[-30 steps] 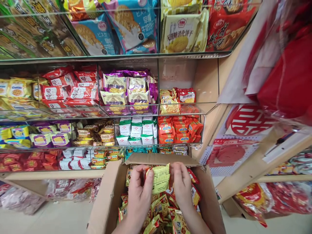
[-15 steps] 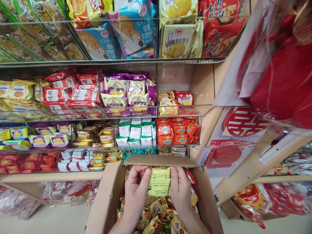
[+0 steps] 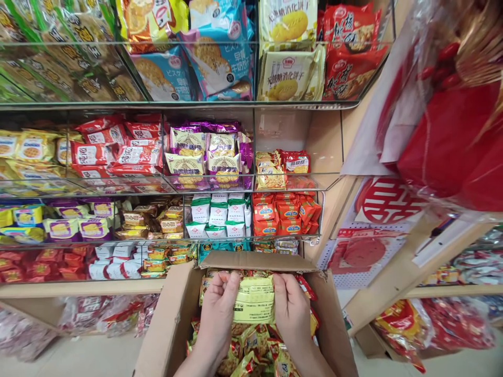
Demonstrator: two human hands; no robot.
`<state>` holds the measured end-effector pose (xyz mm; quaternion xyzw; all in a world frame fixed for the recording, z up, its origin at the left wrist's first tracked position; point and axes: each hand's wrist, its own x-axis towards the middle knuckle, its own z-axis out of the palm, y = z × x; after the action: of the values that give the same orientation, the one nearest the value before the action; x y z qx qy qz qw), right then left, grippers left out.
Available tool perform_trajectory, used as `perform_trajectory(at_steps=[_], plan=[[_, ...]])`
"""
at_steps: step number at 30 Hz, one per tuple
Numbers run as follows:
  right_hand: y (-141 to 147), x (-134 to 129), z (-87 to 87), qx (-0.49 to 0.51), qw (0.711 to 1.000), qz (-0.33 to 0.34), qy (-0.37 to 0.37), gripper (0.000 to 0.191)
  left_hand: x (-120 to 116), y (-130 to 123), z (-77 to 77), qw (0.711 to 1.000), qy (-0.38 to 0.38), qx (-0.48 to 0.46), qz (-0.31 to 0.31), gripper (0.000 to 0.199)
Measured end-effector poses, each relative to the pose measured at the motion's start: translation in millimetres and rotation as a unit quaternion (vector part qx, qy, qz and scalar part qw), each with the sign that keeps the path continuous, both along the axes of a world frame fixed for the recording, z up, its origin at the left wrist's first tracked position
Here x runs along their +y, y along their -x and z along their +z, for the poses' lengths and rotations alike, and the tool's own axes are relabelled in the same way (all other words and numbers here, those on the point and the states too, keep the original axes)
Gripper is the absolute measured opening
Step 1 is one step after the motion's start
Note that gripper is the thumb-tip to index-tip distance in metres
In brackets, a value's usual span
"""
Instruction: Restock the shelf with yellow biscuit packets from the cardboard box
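Above an open cardboard box (image 3: pixel 337 319), a yellow snack packet (image 3: pixel 254 302) is stretched between my two hands, its printed back facing me. My left hand (image 3: pixel 219 306) pinches the packet's left end between thumb and fingers. The right end is gripped the same way by my right hand (image 3: pixel 291 309). Beneath my hands, several wrapped biscuit packets (image 3: pixel 255 340) in gold and red lie loose inside the box. My wrists and forearms hide part of them.
Ahead stands a shelf unit with clear dividers, holding red packets (image 3: pixel 288 209), white and green packets (image 3: pixel 218 213) and purple packets (image 3: pixel 223 154). Its wooden side panel (image 3: pixel 326 141) rises at the right. Red decorations in plastic (image 3: pixel 448 141) hang close by. Bagged goods (image 3: pixel 451 327) lie low at the right.
The packet has turned slightly in my hands, showing its printed back more fully. Both hands have shifted down a little, and the view has tilted slightly.
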<state>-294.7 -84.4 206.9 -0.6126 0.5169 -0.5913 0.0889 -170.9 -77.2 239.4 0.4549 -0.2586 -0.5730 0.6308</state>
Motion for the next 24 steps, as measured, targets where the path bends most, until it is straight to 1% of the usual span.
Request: perform_trajectory(at_steps=[5, 8, 10, 12, 14, 17, 19, 20, 22, 24], plan=[[-1.1, 0.6, -1.0, -0.003, 1.0, 0.014, -0.017, 0.021, 2.6, 2.1, 2.1, 0.998, 0.015, 0.057, 0.02, 0.034], [-2.5, 1.5, -1.7, -0.027, 0.998, 0.029, -0.049, 0.023, 1.5, 0.6, 1.4, 0.997, 0.044, 0.03, 0.052, 0.034], [-4.3, 2.3, -2.1, -0.06, 0.994, 0.047, -0.084, 0.025, 1.0, -1.0, 1.3, 0.997, 0.055, 0.005, 0.057, 0.033], [-6.8, 3.2, -2.3, -0.104, 0.986, 0.064, -0.118, 0.028, 1.6, -1.6, 2.7, 0.998, 0.047, 0.01, 0.048, 0.031], [-9.5, 3.9, -2.2, -0.143, 0.976, 0.081, -0.145, 0.031, 2.6, -0.4, 5.2, 0.998, 0.023, 0.042, 0.035, 0.03], [-11.6, 4.2, -2.3, -0.165, 0.969, 0.09, -0.158, 0.033, 2.4, 2.4, 6.6, 0.996, -0.022, 0.078, 0.031, 0.029], [-9.8, 3.4, -2.5, -0.145, 0.976, 0.077, -0.14, 0.031, 0.9, 2.9, 4.2, 0.996, -0.037, 0.077, 0.03, 0.031], [-7.7, 2.6, -2.2, -0.122, 0.983, 0.067, -0.12, 0.03, 0.2, 2.4, 2.4, 0.997, -0.043, 0.066, 0.029, 0.031], [-1.1, 0.3, -0.3, -0.057, 0.997, 0.038, -0.044, 0.025, 0.2, 0.5, -0.4, 0.998, -0.061, 0.016, 0.022, 0.032], [7.0, -1.8, 4.0, 0.036, 0.997, 0.022, 0.06, 0.02, 3.0, -1.4, 0.5, 0.995, -0.093, -0.022, -0.012, 0.034]])
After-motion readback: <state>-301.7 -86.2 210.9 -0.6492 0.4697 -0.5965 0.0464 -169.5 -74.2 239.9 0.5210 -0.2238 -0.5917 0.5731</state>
